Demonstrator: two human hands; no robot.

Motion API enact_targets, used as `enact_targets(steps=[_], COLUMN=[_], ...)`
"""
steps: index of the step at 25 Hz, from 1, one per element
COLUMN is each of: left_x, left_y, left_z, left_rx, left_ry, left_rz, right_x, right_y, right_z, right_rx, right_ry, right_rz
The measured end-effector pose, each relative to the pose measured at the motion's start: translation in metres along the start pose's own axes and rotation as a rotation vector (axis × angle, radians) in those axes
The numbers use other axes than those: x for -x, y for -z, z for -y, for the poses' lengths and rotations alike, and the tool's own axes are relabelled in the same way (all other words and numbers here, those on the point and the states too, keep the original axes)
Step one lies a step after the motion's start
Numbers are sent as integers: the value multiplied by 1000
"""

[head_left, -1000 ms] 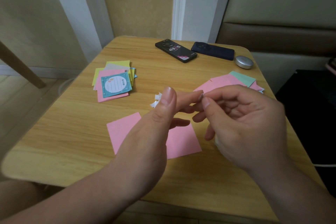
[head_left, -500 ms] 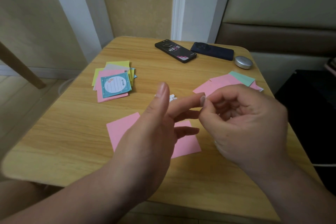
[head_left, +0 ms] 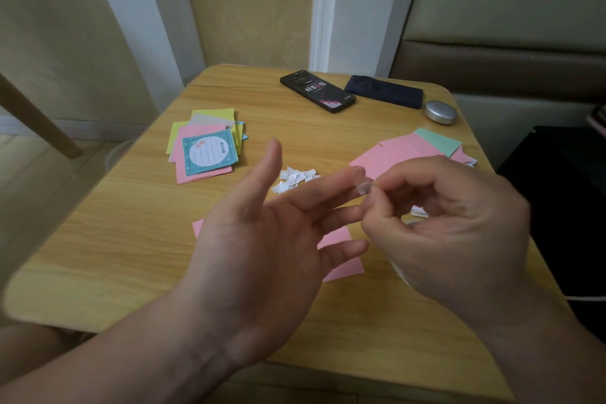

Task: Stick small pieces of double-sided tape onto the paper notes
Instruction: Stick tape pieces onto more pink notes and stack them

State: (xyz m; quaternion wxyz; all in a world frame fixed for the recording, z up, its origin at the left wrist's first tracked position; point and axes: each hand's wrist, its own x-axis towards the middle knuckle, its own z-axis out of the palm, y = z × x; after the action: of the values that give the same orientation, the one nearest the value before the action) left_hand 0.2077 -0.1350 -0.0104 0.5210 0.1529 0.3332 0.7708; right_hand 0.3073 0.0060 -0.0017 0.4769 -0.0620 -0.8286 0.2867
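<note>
My left hand (head_left: 262, 249) hovers over the table with its fingers spread and the thumb raised. My right hand (head_left: 449, 223) pinches a small clear piece of double-sided tape (head_left: 364, 188) at the tip of my left index finger. Beneath both hands lies a single pink paper note (head_left: 341, 261), mostly hidden. A stack of coloured notes (head_left: 206, 149) with a teal printed one on top sits at the left. More pink and green notes (head_left: 413, 149) lie at the right, behind my right hand.
A small heap of white backing scraps (head_left: 296, 179) lies mid-table. Two dark phones (head_left: 317, 95) (head_left: 383, 91) and a round silver case (head_left: 440, 112) are at the far edge. A few white scraps (head_left: 419, 211) show under my right hand. A padded bench stands at the right.
My left thumb has lifted off the index finger and the hand has opened out. My right hand keeps its pinch at the fingertip. The white scraps are now uncovered.
</note>
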Motion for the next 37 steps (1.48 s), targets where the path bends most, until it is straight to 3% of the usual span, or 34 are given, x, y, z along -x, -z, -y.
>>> enact_targets(steps=[3,8,10,13,15,23,27,30,34,37], left_x=[3,4,3,1,-1,2,3,1,-1,-5], left_y=[-1,-2,2,9,13,24,26,27,27,25], left_z=[-11,-29,-36,-47,-52,-72,-72,-67,-57,-49], left_rx=[-6,1,-43,-251,-387,-662,-816,-1071,-1421,-1539], left_ry=[10,19,-8,-85,-112,-129,-120,-106,-89,-95], left_rz=[-73,-190,-292,-462,-510,-485,-484,-479,-448,-426], right_x=[4,-2,-13,-45,-62,-82,-77,-67,-29,-25], right_y=[-9,-20,-22,-33,-47,-88,-90,-71,-46,-44], right_z=[0,9,14,-1,-16,-41,-46,-35,1,8], right_rx=[-203,-208,-233,-167,-21,455,508,529,719,681], right_ry=[-175,-209,-372,-750,-856,-603,-555,-550,-519,-575], right_rz=[-5,8,14,355,605,879,744,673,934,975])
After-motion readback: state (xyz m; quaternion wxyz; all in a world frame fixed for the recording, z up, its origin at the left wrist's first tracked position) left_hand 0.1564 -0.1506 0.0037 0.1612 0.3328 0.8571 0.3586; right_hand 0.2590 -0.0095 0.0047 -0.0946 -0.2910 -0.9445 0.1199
